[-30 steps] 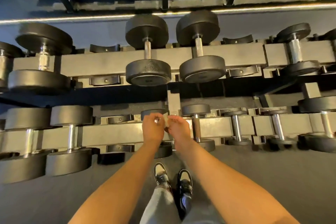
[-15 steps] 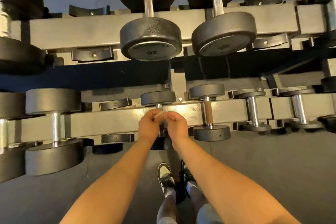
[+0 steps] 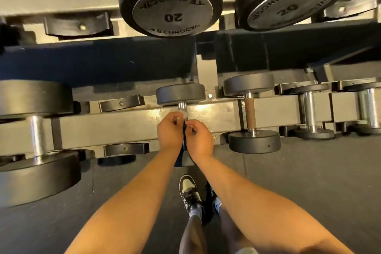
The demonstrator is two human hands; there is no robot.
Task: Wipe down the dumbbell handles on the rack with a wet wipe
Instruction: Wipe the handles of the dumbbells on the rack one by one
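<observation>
I log the small dumbbell (image 3: 180, 94) on the rack's (image 3: 103, 128) lower shelf, left hand (image 3: 169, 130) and right hand (image 3: 199, 139) closed on its handle. Neighbour dumbbell (image 3: 250, 117) at 3 o'clock, large dumbbell (image 3: 37, 134) at 9, upper-shelf dumbbell (image 3: 171, 0) at 12, shoes (image 3: 188, 189) at 6.

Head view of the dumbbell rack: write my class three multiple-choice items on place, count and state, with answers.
1. Where are the left hand and right hand? A upper tier; B at the small dumbbell's handle, lower tier; C on the floor.
2. How often does 20 show? A never; B four times; C twice.
3. The fingers are: A curled round the handle; B spread flat; C hidden.
Answers: B, both hands close on that handle; C, one big head and its neighbour each read 20; A, the knuckles bend inward.
</observation>
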